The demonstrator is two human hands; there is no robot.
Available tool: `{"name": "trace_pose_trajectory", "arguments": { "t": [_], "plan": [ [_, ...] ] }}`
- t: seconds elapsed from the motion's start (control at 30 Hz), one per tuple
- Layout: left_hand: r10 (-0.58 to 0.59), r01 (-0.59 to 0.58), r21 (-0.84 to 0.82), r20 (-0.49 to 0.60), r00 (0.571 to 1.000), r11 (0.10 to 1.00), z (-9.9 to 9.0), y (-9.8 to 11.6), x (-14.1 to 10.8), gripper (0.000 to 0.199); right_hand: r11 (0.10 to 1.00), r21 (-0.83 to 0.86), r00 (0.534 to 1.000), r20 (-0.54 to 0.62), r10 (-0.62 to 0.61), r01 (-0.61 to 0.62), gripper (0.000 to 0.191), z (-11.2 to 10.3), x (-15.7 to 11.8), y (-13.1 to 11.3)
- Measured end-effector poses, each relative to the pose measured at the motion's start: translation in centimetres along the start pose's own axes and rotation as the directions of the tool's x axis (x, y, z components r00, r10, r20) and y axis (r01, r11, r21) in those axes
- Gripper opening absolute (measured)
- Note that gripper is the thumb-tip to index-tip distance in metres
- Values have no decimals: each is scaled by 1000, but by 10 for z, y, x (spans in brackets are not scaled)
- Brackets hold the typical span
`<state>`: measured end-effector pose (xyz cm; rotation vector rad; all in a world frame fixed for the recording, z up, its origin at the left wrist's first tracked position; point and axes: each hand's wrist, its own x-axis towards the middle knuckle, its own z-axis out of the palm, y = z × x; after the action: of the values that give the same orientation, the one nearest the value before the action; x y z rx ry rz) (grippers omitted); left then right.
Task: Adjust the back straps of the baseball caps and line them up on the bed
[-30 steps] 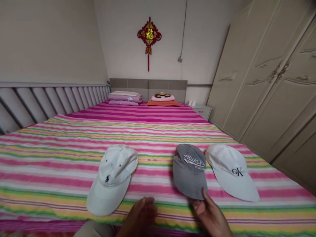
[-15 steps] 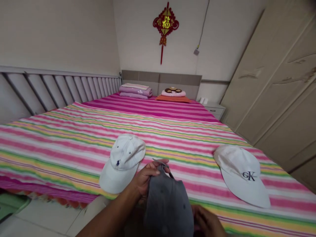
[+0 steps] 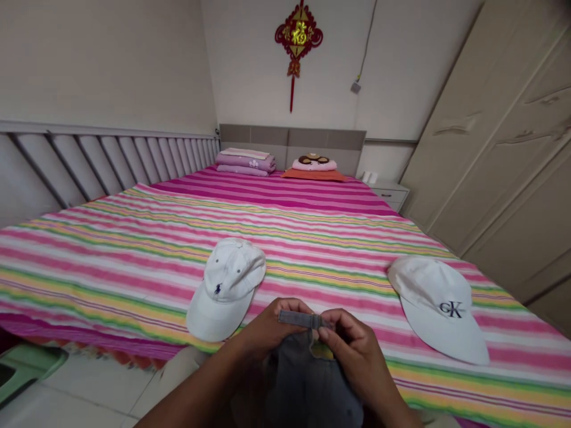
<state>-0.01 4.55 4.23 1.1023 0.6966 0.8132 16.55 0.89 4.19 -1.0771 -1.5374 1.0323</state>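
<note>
- Left hand [image 3: 266, 328]: closed, thumb and fingers pinching one end of the fabric back strap [image 3: 297, 319] of a dark grey baseball cap [image 3: 312, 389].
- Right hand [image 3: 352, 351]: fingers curled, pinching the strap's other end at a small buckle [image 3: 316, 321], close beside the left hand.
- Grey cap: directly below both hands, crown hanging toward the lap, front out of sight.
- Likely best handling of so narrow a strap: short pinches close to the buckle, band flat and untwisted, hands close together, cap's weight hanging free.
- Just beyond the left hand: a white baseball cap [image 3: 227, 285] with a small navy logo, lying on a striped bedsheet [image 3: 116, 261], peak toward the hand.
- Well right of the right hand: a white baseball cap [image 3: 439, 306] with dark CK lettering, also on the sheet.
- Far ahead of both hands: folded lilac bedding [image 3: 245, 161] and a pillow [image 3: 314, 164] against a grey headboard [image 3: 292, 141].
- Count: three caps, one grey and two white; two hands; one strap; one buckle; one stack of bedding; one pillow.
</note>
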Motion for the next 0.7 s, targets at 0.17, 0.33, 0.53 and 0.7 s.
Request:
{"name": "trace_pose_trajectory", "arguments": {
  "t": [0.17, 0.33, 0.53, 0.7],
  "plan": [
    [27, -31, 60, 73, 997, 998, -1, 1, -1, 23, 828, -438, 930, 59, -363, 351, 21, -6, -2, -11],
    [26, -29, 29, 70, 997, 999, 0, 2, -5, 24, 581, -605, 821, 243, -517, 545, 27, -8, -1, -22],
    [58, -60, 58, 37, 998, 997, 4, 7, -8, 25, 373, -718, 746, 302, -593, 588, 21, -7, -3, -27],
    [136, -135, 203, 10, 991, 970, 3, 5, -8, 24, 357, -729, 750, 316, -581, 584, 20, -8, -4, -30]
  ]
}}
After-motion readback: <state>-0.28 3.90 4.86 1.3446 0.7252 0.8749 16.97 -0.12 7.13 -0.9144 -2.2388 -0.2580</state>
